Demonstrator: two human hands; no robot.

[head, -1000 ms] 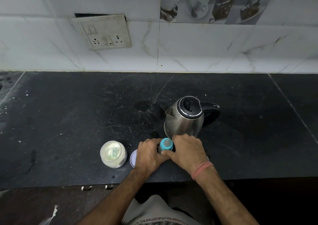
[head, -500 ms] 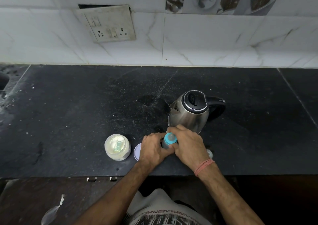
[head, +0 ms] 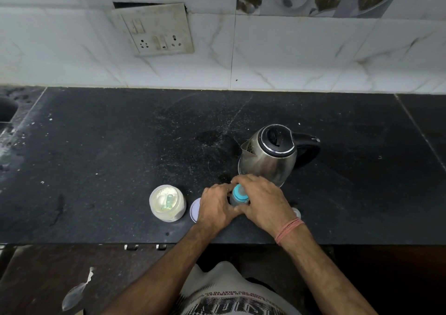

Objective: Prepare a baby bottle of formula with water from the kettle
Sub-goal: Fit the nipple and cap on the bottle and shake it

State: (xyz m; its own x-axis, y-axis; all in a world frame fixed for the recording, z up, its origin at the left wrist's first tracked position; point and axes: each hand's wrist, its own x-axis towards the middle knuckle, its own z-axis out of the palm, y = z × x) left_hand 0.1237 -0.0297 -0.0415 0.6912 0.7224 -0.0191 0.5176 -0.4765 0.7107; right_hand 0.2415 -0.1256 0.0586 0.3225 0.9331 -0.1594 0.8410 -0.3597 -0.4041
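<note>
Standing upright on the black stone counter (head: 96, 146), the baby bottle (head: 237, 197) with its teal collar sits just in front of the stainless-steel electric kettle (head: 268, 156), between the person's two hands. The left hand (head: 216, 205) curls around the bottle's body from the side away from the kettle's handle, while the right hand (head: 261, 199) arches over the top, its fingers and thumb wrapped about the teal collar. The kettle stands with its black lid down, spout pointing away from the handle side and its handle toward the far right. On the spout side of the kettle and nearer the counter's front edge, an open formula jar (head: 167, 202) holds pale powder with a small pale green scoop lying in it. Between that jar and the left hand lies a round white lid (head: 195, 209), partly hidden by the hand. Just beyond the right wrist, which wears a reddish thread band (head: 288, 229), a small pale round object (head: 296, 212) peeks out; what it is cannot be told. Behind the kettle, on the marble-tiled wall, is a grimy switch-and-socket plate (head: 156, 29).
</note>
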